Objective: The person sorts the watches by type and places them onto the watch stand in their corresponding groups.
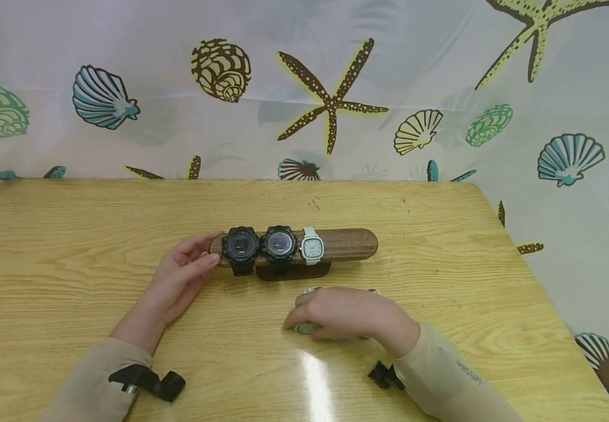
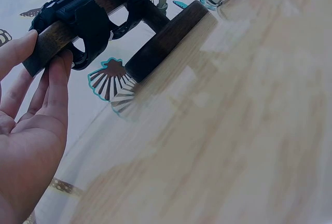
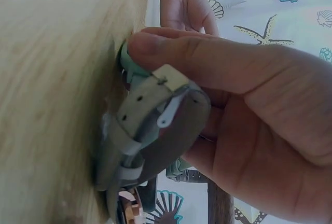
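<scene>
A brown wooden T-bar watch stand (image 1: 351, 243) stands on the table, carrying two black digital watches (image 1: 241, 245) and a pale mint watch (image 1: 312, 247) with a squarish face. My left hand (image 1: 180, 278) grips the bar's left end, thumb in front and fingers behind. In front of the stand, my right hand (image 1: 349, 313) pinches a green watch (image 1: 306, 328) low over the table. The right wrist view shows its case under the thumb (image 3: 148, 45) and a buckled grey-green strap (image 3: 140, 110). My palm hides part of the other watches below.
A rose-gold watch (image 3: 129, 208) lies close by my right hand. The wooden table (image 1: 98, 217) reaches back to a curtain (image 1: 167, 135) printed with shells and starfish. Black wrist mounts (image 1: 148, 381) sit on both sleeves.
</scene>
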### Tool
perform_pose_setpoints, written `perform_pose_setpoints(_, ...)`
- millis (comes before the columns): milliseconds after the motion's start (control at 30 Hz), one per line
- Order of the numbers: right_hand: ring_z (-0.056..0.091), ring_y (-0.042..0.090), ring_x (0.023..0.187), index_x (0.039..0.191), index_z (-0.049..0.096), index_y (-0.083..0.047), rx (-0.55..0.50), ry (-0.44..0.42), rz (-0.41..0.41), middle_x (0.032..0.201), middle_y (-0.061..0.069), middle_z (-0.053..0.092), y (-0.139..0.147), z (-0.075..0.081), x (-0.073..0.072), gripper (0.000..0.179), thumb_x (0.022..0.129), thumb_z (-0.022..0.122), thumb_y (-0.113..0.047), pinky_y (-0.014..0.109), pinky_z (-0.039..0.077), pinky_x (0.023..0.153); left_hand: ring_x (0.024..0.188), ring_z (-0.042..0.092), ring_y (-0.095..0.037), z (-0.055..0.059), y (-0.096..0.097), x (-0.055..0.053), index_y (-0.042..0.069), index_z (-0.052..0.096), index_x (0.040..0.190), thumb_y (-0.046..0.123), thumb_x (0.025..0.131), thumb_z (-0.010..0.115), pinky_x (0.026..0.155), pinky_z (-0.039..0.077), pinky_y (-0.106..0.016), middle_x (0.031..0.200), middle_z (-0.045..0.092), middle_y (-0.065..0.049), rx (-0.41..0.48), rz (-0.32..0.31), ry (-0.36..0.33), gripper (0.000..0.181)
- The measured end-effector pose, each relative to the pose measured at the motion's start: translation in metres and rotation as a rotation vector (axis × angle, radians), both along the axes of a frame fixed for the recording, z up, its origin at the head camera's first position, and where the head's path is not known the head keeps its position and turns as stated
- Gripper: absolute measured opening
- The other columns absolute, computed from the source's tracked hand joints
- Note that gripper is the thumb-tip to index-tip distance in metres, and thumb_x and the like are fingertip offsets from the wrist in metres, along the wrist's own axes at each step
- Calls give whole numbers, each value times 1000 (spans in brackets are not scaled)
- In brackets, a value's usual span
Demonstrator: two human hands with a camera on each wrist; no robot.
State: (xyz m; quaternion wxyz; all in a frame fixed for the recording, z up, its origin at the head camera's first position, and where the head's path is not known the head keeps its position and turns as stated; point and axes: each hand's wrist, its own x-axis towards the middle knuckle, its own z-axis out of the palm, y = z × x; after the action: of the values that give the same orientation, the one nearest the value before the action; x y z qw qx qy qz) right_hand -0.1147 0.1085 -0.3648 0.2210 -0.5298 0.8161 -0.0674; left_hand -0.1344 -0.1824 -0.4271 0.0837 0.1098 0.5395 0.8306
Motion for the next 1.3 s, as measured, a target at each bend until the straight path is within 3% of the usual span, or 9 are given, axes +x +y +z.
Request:
perform_pose_setpoints(133, 57, 6, 98, 120, 66, -14, -39, 33, 17, 106, -3, 64, -1, 0, -1, 30, 91, 63, -6, 14, 43, 87, 95, 52, -9, 1, 0, 0, 8, 58, 131, -5, 95, 53, 82, 47, -22, 120, 54, -2, 3, -5, 6, 39)
perform_pose_setpoints(233, 58, 8, 97, 117, 66, -12, -67, 40, 0, 104, -2, 64, 1, 3, -1, 26, 92, 61, -6, 14, 43, 87, 95, 51, -8, 0, -1, 0, 9, 58, 131, -4, 95, 54, 83, 47, -22, 119, 53, -1, -7, -6, 3, 39)
perform_pose_setpoints(533, 56, 13, 107, 122, 62, -9, -163, 11, -115, 117, 1, 61, 13, 28, 0, 26, 99, 52, -9, 23, 44, 92, 96, 51, -9, -2, -1, -1, 9, 56, 133, -4, 95, 53, 83, 47, -22, 121, 52, -2, -40, 22, -24, 40)
perform_pose_setpoints(700, 55, 10, 98, 120, 62, -9, -325, 35, -133, 113, 0, 61, 26, 44, -1, 24, 97, 56, -7, 24, 46, 85, 97, 52, -9, -1, -1, 0, 8, 55, 134, -4, 95, 54, 84, 47, -22, 121, 52, -2, -45, 21, -24, 40)
perform_pose_setpoints(933, 56, 7, 89, 119, 63, -7, -636, -30, -188, 111, 0, 63, 45, 65, 0, 27, 92, 61, -2, 25, 48, 74, 96, 53, -8, 0, 0, 0, 9, 57, 132, -4, 95, 54, 83, 47, -22, 120, 53, -2, -29, 12, -15, 39)
perform_pose_setpoints(1033, 57, 8, 86, 117, 64, -6, -737, 22, -260, 108, 0, 65, 52, 71, 0, 29, 89, 63, 2, 26, 49, 73, 95, 53, -9, 0, 0, 0, 9, 57, 131, -4, 95, 54, 83, 47, -22, 119, 54, -2, -18, 4, -8, 39)
perform_pose_setpoints(1133, 60, 11, 87, 115, 65, -5, -792, 106, -398, 107, 2, 66, 57, 74, -3, 29, 88, 65, 4, 27, 51, 76, 95, 53, -9, 0, 0, 0, 9, 58, 131, -4, 95, 54, 83, 47, -22, 118, 54, -1, -12, 2, -5, 39)
perform_pose_setpoints(1300, 63, 17, 91, 114, 66, -3, -743, 200, -673, 107, 6, 66, 66, 73, -14, 25, 90, 64, 1, 34, 51, 80, 96, 53, -8, 1, 0, 0, 9, 58, 131, -6, 95, 53, 84, 47, -22, 118, 55, -1, 3, -12, 2, 40)
